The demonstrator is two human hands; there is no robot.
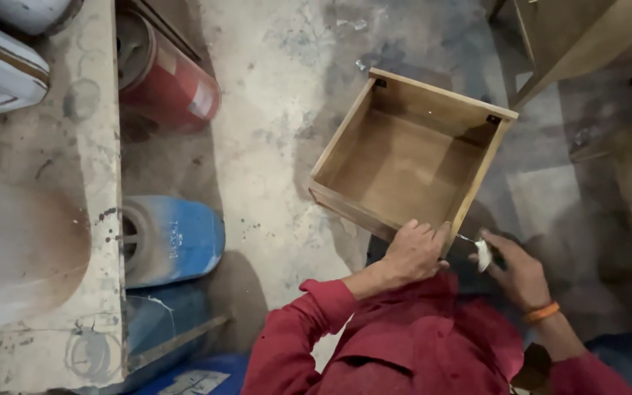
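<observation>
Left hand (415, 252), grip closed over the near corner of the open square wooden drawer box (411, 157), steadies it tilted on the concrete floor (272, 88). Right hand (517, 271) pinches a small white rag and thin metal tool (480, 252) just beside that corner's outer edge. Beyond, bare floor gives room; red cylinder (170, 73) and blue drum (173, 238) lie well apart by the stained worktop (96, 183).

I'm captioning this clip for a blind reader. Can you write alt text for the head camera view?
A person in a red shirt steadies an open wooden drawer box with the left hand, while the right hand holds a small white-tipped tool at its corner, above a concrete floor.
</observation>
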